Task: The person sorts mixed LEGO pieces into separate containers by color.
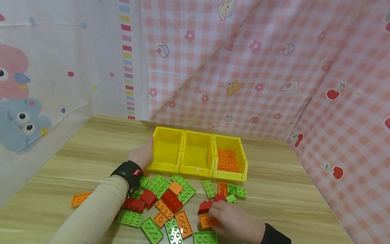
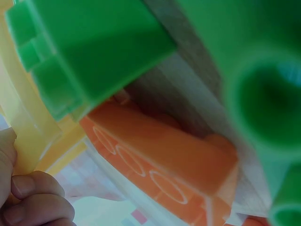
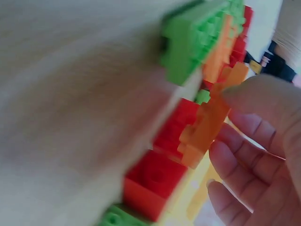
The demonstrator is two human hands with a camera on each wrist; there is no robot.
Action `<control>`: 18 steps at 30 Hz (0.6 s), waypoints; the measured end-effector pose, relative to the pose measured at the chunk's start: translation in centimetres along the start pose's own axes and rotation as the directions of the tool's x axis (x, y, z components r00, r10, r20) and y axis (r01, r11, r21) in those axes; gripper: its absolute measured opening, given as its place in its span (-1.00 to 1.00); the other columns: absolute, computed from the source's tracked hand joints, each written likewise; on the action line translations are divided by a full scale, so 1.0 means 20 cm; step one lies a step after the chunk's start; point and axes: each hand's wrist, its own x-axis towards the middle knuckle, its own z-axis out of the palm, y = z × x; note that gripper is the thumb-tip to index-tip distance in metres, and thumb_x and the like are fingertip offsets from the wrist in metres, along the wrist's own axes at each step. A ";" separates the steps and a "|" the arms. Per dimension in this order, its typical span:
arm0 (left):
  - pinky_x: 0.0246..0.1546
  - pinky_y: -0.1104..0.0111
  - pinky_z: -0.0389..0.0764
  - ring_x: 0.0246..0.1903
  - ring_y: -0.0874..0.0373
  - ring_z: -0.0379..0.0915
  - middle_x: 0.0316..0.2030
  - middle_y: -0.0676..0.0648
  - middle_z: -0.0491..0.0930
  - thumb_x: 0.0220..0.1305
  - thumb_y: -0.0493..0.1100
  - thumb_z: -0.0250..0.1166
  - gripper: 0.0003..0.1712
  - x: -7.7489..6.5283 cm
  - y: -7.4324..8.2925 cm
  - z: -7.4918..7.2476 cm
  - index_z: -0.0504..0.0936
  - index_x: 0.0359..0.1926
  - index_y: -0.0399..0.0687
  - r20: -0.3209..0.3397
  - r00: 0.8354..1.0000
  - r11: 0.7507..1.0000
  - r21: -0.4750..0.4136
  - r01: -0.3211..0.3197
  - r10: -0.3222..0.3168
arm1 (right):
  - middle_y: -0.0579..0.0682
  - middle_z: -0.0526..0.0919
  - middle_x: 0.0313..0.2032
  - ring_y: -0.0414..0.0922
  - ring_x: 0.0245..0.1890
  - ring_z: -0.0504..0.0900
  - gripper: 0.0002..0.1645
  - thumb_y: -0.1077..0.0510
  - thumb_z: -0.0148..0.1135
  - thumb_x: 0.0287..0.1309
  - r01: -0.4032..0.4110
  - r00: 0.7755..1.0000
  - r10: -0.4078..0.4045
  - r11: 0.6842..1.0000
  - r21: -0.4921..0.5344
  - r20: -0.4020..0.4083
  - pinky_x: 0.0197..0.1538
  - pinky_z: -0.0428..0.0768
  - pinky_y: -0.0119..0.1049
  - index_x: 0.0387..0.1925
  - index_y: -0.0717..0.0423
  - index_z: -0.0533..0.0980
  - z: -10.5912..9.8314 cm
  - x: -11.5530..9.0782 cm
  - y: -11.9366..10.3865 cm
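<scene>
In the head view my left hand (image 1: 142, 156) is at the left side of the leftmost yellow bin (image 1: 166, 167). The left wrist view shows its thumb and curled fingers gripping the bin's wall (image 2: 28, 122). My right hand (image 1: 233, 217) pinches an orange building brick (image 1: 205, 221) low over the table. In the right wrist view, that orange brick (image 3: 214, 117) sits between thumb and fingers, studs turned away from the palm. Two red bricks (image 3: 155, 181) lie just beyond it. Several orange bricks (image 1: 226, 160) fill part of the rightmost bin.
Loose green, red and orange bricks spread in front of the bins, among them a green brick (image 1: 130, 218) and a red brick (image 1: 172, 201). An orange brick (image 1: 80, 199) lies apart at the left. Patterned cloth (image 1: 213, 67) hangs behind the table.
</scene>
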 end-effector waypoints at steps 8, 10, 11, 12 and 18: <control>-0.60 0.11 0.45 -0.63 -0.02 0.40 -0.62 -0.14 0.44 0.19 -0.23 0.16 -0.15 0.00 0.00 0.00 -0.06 0.41 -0.29 0.010 1.000 1.000 -0.004 0.002 -0.002 | -0.22 0.47 -0.38 -0.30 -0.39 0.41 -0.80 0.16 0.37 -0.05 -0.091 0.982 0.092 0.996 0.012 -0.165 -0.30 0.46 -0.42 -0.38 -0.03 0.48 -0.15 0.03 0.09; -0.61 0.12 0.44 -0.64 -0.01 0.38 -0.64 -0.13 0.42 0.19 -0.23 0.16 -0.15 0.00 -0.01 0.01 -0.06 0.41 -0.28 0.008 1.000 1.000 -0.002 0.001 -0.001 | -0.22 0.47 -0.38 -0.28 -0.38 0.43 -0.80 0.16 0.36 -0.04 -0.149 0.973 0.149 0.989 0.018 -0.177 -0.29 0.48 -0.39 -0.36 -0.03 0.49 -0.18 0.04 0.14; -0.61 0.12 0.44 -0.65 -0.01 0.38 -0.65 -0.12 0.41 0.20 -0.24 0.15 -0.16 0.00 -0.01 0.01 -0.06 0.41 -0.28 0.011 1.000 1.000 -0.003 0.004 -0.004 | -0.22 0.48 -0.38 -0.28 -0.37 0.44 -0.81 0.14 0.35 -0.02 -0.186 0.968 0.186 0.982 0.018 -0.166 -0.28 0.49 -0.37 -0.35 -0.04 0.49 -0.19 0.04 0.16; -0.61 0.12 0.43 -0.65 -0.01 0.38 -0.65 -0.12 0.41 0.21 -0.24 0.14 -0.16 0.00 0.00 0.00 -0.06 0.42 -0.28 0.014 1.000 1.000 -0.008 0.007 -0.007 | -0.21 0.49 -0.37 -0.27 -0.38 0.45 -0.81 0.14 0.35 -0.02 -0.209 0.964 0.210 0.978 0.019 -0.163 -0.29 0.50 -0.36 -0.34 -0.03 0.50 -0.20 0.05 0.18; -0.62 0.13 0.43 -0.67 0.00 0.36 -0.67 -0.11 0.40 0.21 -0.23 0.13 -0.17 -0.01 0.00 -0.01 -0.05 0.42 -0.26 0.012 1.000 1.000 -0.015 0.008 -0.008 | -0.16 0.51 -0.39 -0.24 -0.43 0.44 -0.80 0.18 0.36 -0.03 -0.294 0.942 0.286 0.955 -0.025 -0.175 -0.34 0.49 -0.34 -0.33 0.05 0.52 -0.21 0.08 0.35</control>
